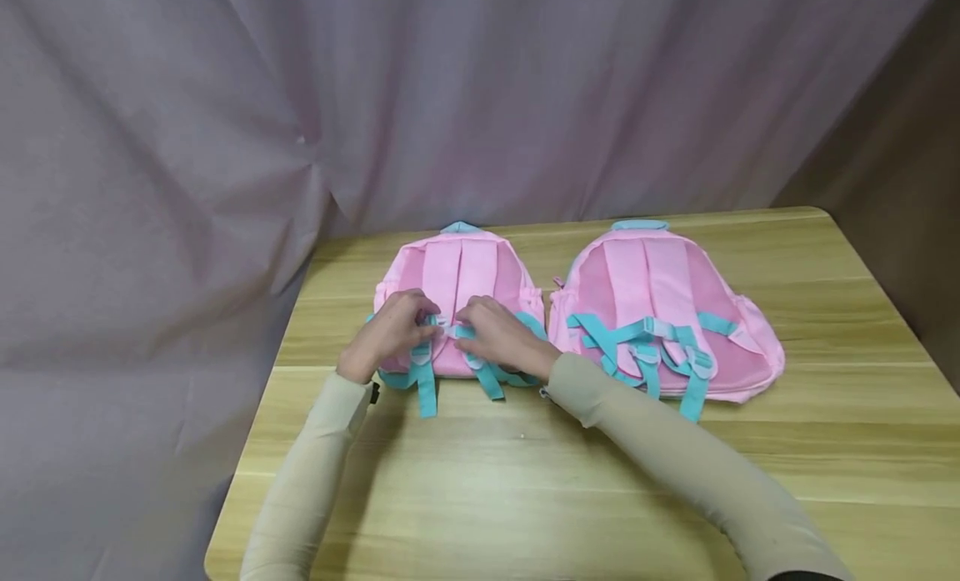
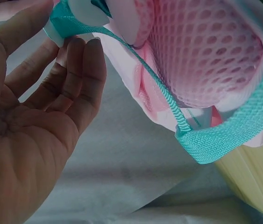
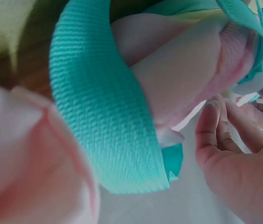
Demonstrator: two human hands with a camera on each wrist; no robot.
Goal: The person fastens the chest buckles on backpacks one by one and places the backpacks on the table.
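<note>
Pink backpack [image 1: 459, 281] face-down, teal straps [image 1: 426, 385]

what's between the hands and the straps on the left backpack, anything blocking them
Nothing visible. Both the left hand and right hand are already on the teal straps at the lower middle of the left backpack. The right backpack lies apart beside it.

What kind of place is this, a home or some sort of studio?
Probably a staged recording corner: a plain grey-lilac fabric backdrop hangs behind a bare light wooden table holding only two matching pink backpacks with teal straps.
</note>
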